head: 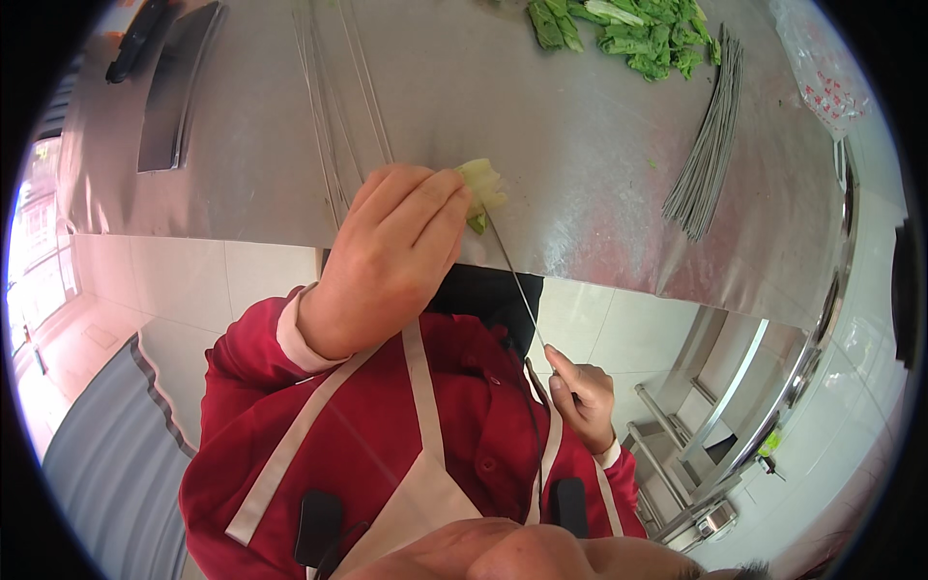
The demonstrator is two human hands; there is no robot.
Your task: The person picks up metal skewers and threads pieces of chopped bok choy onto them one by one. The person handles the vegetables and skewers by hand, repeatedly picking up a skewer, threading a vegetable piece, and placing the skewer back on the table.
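Note:
My left hand pinches a pale green leafy vegetable piece at the near side of the steel table. A thin metal skewer runs from this piece down to my right hand, whose thumb and curled fingers grip its lower end near my chest. The skewer's tip is hidden at the vegetable. Beyond my left hand, several long thin skewers lie on the table. A bundle of grey skewers lies at the right, close to a pile of cut green leaves.
On the table's left lie a broad, flat, dark object and a black-handled tool. A clear plastic bag with red print rests at the far right. The steel table's near edge crosses before my chest; a metal rack stands below right.

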